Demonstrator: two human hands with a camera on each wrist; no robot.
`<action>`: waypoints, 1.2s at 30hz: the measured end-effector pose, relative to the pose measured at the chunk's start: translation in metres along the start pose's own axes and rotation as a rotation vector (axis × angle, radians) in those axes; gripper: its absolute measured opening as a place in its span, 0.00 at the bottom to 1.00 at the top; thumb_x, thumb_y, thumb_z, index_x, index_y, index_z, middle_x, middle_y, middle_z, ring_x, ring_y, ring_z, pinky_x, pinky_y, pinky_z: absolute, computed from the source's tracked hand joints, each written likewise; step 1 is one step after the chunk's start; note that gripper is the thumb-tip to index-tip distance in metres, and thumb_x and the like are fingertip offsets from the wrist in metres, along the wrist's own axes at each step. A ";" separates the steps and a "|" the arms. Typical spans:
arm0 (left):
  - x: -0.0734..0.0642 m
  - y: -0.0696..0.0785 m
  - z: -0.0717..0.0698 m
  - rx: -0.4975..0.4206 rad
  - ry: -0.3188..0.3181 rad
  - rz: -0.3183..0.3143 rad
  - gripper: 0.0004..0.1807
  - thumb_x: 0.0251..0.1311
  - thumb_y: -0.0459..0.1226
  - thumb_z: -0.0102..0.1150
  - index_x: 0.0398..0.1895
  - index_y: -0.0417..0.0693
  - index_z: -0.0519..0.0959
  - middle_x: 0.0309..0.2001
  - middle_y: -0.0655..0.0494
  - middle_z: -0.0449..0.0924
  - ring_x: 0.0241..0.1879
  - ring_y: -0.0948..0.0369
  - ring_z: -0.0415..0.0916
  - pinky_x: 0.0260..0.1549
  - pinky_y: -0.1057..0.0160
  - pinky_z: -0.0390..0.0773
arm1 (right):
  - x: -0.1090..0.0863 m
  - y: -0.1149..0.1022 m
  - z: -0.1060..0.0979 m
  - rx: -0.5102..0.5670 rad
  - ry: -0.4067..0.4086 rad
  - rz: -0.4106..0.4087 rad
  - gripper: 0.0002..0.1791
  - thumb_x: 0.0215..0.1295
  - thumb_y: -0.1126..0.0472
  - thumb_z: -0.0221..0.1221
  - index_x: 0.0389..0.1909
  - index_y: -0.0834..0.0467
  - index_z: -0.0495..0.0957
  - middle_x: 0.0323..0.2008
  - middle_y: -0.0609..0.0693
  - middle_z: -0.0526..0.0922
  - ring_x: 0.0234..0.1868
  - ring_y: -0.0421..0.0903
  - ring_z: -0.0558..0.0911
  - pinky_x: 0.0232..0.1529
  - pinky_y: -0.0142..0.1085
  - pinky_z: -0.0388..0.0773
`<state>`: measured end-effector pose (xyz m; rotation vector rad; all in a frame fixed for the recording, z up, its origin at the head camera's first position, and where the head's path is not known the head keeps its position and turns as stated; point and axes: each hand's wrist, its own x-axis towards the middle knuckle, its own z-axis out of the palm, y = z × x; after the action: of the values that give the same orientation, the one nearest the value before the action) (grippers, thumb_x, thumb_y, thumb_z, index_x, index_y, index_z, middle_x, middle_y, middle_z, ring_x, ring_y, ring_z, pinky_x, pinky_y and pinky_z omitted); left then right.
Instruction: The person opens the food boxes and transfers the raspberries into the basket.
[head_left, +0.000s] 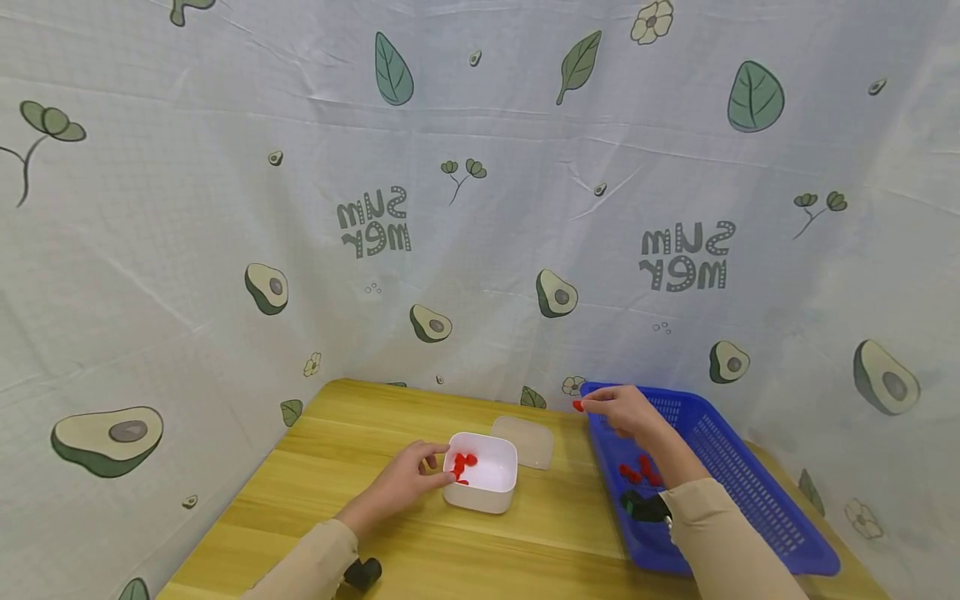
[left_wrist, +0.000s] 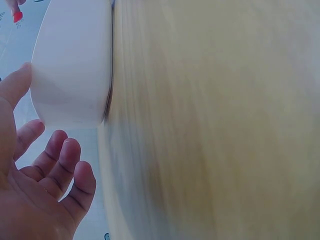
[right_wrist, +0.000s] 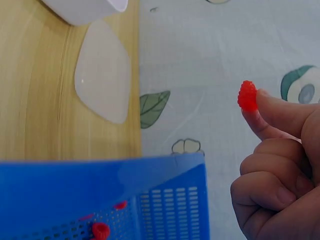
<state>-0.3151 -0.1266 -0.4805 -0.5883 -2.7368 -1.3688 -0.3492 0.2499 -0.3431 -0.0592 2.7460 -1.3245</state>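
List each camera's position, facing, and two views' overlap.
Head: worn on head, facing forward and down at white square plastic box, blue perforated plastic basket; left grip, right grip, beige sleeves show.
Left wrist: worn there, facing the box's side; left grip, right fingertips show.
Right wrist: worn there, facing past the basket; right grip shows.
Shared: head and right wrist both show the basket.

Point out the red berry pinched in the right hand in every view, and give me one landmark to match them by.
Head: red berry right of centre, at the right hand's fingertips.
Left wrist: small red berry in the top-left corner.
Right wrist: red berry right of centre, slightly above mid-height.
Shared landmark: the white box, partly cut off in both wrist views.
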 end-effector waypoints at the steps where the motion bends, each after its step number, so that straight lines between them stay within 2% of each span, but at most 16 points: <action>1: 0.000 0.000 0.000 0.001 0.000 0.000 0.31 0.62 0.50 0.68 0.66 0.47 0.76 0.42 0.56 0.73 0.39 0.58 0.69 0.34 0.65 0.73 | 0.000 0.002 -0.002 -0.005 0.003 0.001 0.24 0.72 0.52 0.60 0.60 0.64 0.78 0.11 0.41 0.56 0.12 0.39 0.52 0.17 0.34 0.57; 6: -0.001 0.000 0.000 0.008 0.001 -0.002 0.31 0.62 0.50 0.68 0.65 0.47 0.76 0.42 0.56 0.73 0.39 0.58 0.69 0.35 0.64 0.72 | -0.002 0.013 -0.012 -0.015 0.020 0.018 0.26 0.72 0.52 0.60 0.62 0.66 0.76 0.12 0.41 0.57 0.13 0.39 0.53 0.18 0.34 0.58; 16: 0.000 -0.002 0.000 0.015 0.005 -0.002 0.31 0.62 0.49 0.68 0.66 0.47 0.76 0.42 0.56 0.73 0.39 0.58 0.69 0.35 0.64 0.72 | -0.005 0.035 -0.026 -0.011 0.057 0.080 0.27 0.71 0.53 0.60 0.61 0.70 0.75 0.13 0.42 0.58 0.14 0.39 0.57 0.20 0.34 0.59; 22: 0.000 -0.003 0.000 0.009 -0.003 -0.003 0.31 0.62 0.49 0.68 0.66 0.47 0.76 0.42 0.55 0.73 0.40 0.58 0.69 0.35 0.64 0.72 | -0.006 0.048 -0.030 -0.014 0.069 0.089 0.26 0.71 0.54 0.60 0.59 0.72 0.76 0.13 0.42 0.59 0.14 0.39 0.58 0.20 0.34 0.60; 25: 0.000 -0.002 0.000 0.006 -0.006 0.000 0.31 0.62 0.49 0.68 0.66 0.47 0.76 0.42 0.55 0.73 0.39 0.58 0.69 0.35 0.64 0.72 | -0.005 0.054 -0.032 0.005 0.083 0.105 0.25 0.71 0.55 0.60 0.58 0.71 0.77 0.20 0.48 0.71 0.17 0.40 0.68 0.24 0.35 0.70; 28: 0.000 -0.002 0.000 0.002 -0.006 -0.002 0.31 0.62 0.50 0.68 0.66 0.48 0.76 0.42 0.56 0.73 0.40 0.58 0.69 0.34 0.65 0.72 | -0.004 0.059 -0.034 0.042 0.083 0.125 0.25 0.72 0.55 0.60 0.58 0.72 0.76 0.37 0.60 0.82 0.27 0.42 0.81 0.32 0.38 0.79; 29: 0.000 -0.002 0.000 0.001 -0.006 -0.001 0.31 0.62 0.50 0.68 0.66 0.48 0.76 0.42 0.56 0.73 0.40 0.58 0.69 0.34 0.65 0.73 | -0.004 0.059 -0.035 0.052 0.080 0.131 0.25 0.73 0.55 0.59 0.58 0.72 0.75 0.45 0.65 0.83 0.31 0.44 0.84 0.36 0.39 0.82; 31: 0.000 -0.002 0.001 0.001 -0.005 -0.003 0.31 0.62 0.50 0.68 0.66 0.49 0.76 0.42 0.56 0.73 0.40 0.58 0.69 0.34 0.65 0.73 | -0.005 0.061 -0.037 0.064 0.062 0.126 0.26 0.73 0.56 0.59 0.60 0.74 0.73 0.52 0.70 0.81 0.35 0.47 0.87 0.39 0.41 0.83; 36: 0.000 -0.001 0.000 -0.006 -0.007 -0.004 0.31 0.62 0.50 0.68 0.66 0.48 0.76 0.42 0.55 0.73 0.40 0.58 0.69 0.35 0.65 0.73 | -0.007 0.063 -0.038 0.070 0.021 0.122 0.28 0.75 0.57 0.57 0.62 0.78 0.69 0.55 0.74 0.79 0.45 0.58 0.88 0.50 0.50 0.82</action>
<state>-0.3153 -0.1269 -0.4811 -0.5889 -2.7424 -1.3786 -0.3460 0.3190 -0.3687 0.1260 2.6685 -1.3946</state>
